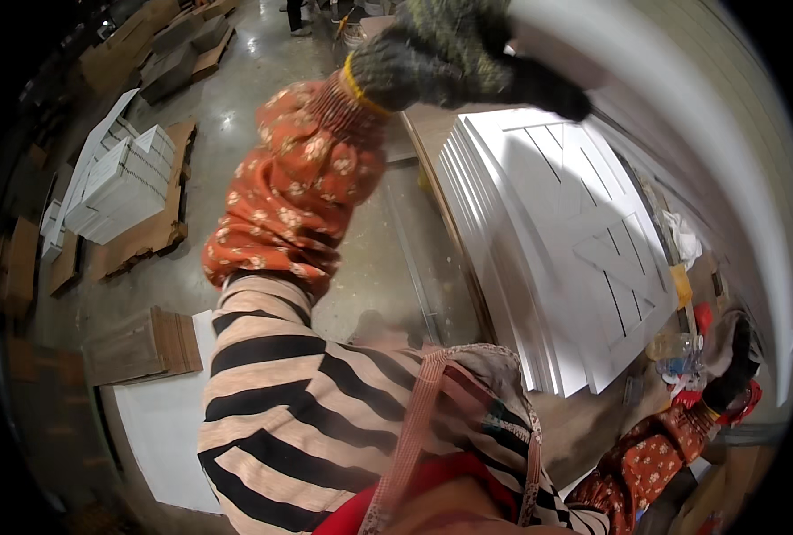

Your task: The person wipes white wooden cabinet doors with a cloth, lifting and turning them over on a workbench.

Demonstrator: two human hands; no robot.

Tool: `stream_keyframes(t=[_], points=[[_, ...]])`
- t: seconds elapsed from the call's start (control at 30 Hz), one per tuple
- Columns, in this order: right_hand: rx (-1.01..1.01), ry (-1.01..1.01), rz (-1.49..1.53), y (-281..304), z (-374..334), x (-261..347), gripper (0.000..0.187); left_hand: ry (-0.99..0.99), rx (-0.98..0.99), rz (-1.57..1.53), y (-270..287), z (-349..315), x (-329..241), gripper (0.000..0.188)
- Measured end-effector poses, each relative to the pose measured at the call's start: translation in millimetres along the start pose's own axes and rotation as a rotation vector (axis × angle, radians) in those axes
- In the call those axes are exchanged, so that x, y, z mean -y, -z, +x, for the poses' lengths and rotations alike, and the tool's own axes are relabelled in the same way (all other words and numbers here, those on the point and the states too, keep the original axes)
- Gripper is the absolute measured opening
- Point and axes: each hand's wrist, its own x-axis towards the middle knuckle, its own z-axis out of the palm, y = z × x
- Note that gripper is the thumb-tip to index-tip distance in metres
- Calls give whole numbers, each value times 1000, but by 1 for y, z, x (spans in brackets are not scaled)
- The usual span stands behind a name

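Observation:
A long white panel (682, 125) is raised on the right, its edge bowed by the lens. My left hand (446, 62), in a dark knitted glove with a yellow cuff edge, grips its far end, the thumb stretched along the edge. At the near end, my right hand (734, 370), in a dark glove, is closed at the panel's edge; its fingers are partly hidden. Below the raised panel lies a stack of white panels (553, 259) with slanted grooves on the top one, resting on a brown worktable (597, 423).
A clear plastic bottle (676, 350), a red item (702, 316) and a white crumpled cloth (682, 236) lie along the table's right side. Strapped white stacks (124, 183) stand on cardboard at left, with brown boards (142, 346) nearer. A person's foot (300, 30) shows at the back.

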Motion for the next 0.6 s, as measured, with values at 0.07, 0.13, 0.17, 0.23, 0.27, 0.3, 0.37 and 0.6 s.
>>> stream_keyframes(t=[0.07, 0.13, 0.17, 0.23, 0.27, 0.3, 0.37, 0.6], points=[[-16, -25, 21, -6, -2, 1, 52, -28, 73, 193, 3, -14, 11, 49], [-10, -31, 44, -10, -8, 9, 53, -112, 217, 1098, -2, -51, 52, 60], [0, -36, 54, -14, -14, 15, 53, -65, 293, 1412, -13, -75, 77, 63], [58, -24, 48, -26, -35, 24, 54, -208, 170, 1457, -44, -99, 106, 39], [90, -14, 51, -34, -42, 26, 55, -75, 157, 1444, -54, -101, 101, 37], [107, -7, 54, -39, -43, 24, 56, 58, 144, 1427, -61, -102, 97, 35], [94, -51, 5, -19, -37, 10, 57, 248, -213, 1146, -75, -104, 90, 32], [-18, -119, 5, 25, -18, 9, 61, 225, -180, 1150, -64, -159, 97, 39]])
